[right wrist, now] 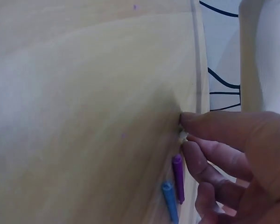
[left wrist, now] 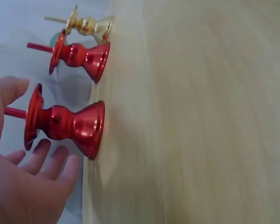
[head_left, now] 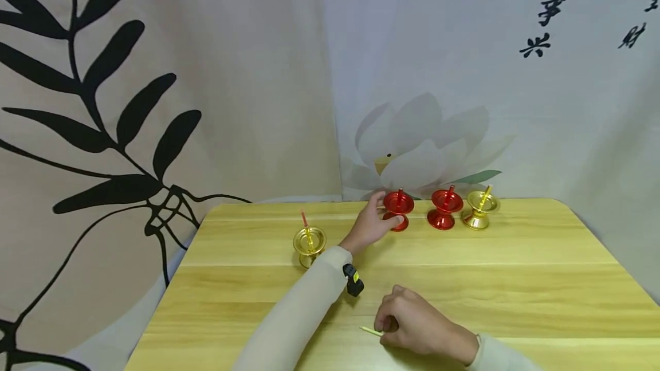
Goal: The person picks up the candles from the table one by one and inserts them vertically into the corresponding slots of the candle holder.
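My left hand (head_left: pixel 368 227) is around the left red candle holder (head_left: pixel 397 205), its fingers spread and slightly bent. In the left wrist view, gaps show between these fingers and the red holder (left wrist: pixel 86 133); a short red candle stands up from its cup. Between thumb and fingertips, my right hand (head_left: pixel 415 320) pinches a thin pale yellow candle (head_left: pixel 369 331) low over the front of the table. Its pale end (right wrist: pixel 183 136) barely shows in the right wrist view. Near those fingertips lie a purple candle (right wrist: pixel 178 179) and a blue candle (right wrist: pixel 170 201).
At the table's back edge stand another red holder (head_left: pixel 446 208) with a red candle and a gold holder (head_left: pixel 475 219) with a yellow one. Left of my forearm is a gold holder (head_left: pixel 308 236) bearing a red-topped stick. A printed curtain (head_left: pixel 268 85) hangs behind.
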`<state>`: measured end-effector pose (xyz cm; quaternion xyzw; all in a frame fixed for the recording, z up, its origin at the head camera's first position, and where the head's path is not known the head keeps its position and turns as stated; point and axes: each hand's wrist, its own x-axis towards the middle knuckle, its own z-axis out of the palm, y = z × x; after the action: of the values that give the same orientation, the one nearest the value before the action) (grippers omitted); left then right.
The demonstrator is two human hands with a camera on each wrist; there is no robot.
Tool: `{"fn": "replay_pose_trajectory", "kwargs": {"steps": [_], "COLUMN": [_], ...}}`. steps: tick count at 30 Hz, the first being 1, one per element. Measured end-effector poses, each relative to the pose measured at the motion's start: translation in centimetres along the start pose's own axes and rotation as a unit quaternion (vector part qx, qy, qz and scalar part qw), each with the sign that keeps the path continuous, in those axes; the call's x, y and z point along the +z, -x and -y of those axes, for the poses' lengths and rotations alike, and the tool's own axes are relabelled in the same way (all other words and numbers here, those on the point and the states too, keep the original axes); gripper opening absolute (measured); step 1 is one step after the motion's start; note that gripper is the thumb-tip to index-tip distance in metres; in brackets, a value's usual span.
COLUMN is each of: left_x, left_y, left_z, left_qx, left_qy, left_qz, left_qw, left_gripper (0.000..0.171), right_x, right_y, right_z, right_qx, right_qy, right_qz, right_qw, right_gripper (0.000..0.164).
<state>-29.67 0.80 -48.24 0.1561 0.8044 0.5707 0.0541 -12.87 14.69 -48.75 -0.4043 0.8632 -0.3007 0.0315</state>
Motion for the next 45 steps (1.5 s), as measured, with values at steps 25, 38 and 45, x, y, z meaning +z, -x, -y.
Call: {"fn": "replay_pose_trajectory", "kwargs": {"steps": [25, 38, 45], "left_x": [0.1, -0.3, -0.8], "left_y": [-0.6, 1.1, 2.2], "left_z": [0.3, 1.0, 1.1], "left_qx": [-0.026, -0.015, -0.011], "left_qy": [-0.027, -0.012, 0.002], "left_qz": [-0.006, 0.005, 0.006], "left_qw": [0.9993, 0.9998, 0.9999], "left_gripper": [0.078, 0.077, 0.077], "right_x": [0.2, -0.3, -1.8], "right_y": [-0.3, 0.6, 0.4], "right_z": [0.7, 0.4, 0.2], "right_qx": [-0.007, -0.003, 0.025], "right_qy": [0.001, -0.012, -0.031], "right_qz": [0.013, -0.033, -0.057], "right_qw": [1.000, 0.999, 0.998], "right_gripper": [0.027, 0.027, 0.029]}}
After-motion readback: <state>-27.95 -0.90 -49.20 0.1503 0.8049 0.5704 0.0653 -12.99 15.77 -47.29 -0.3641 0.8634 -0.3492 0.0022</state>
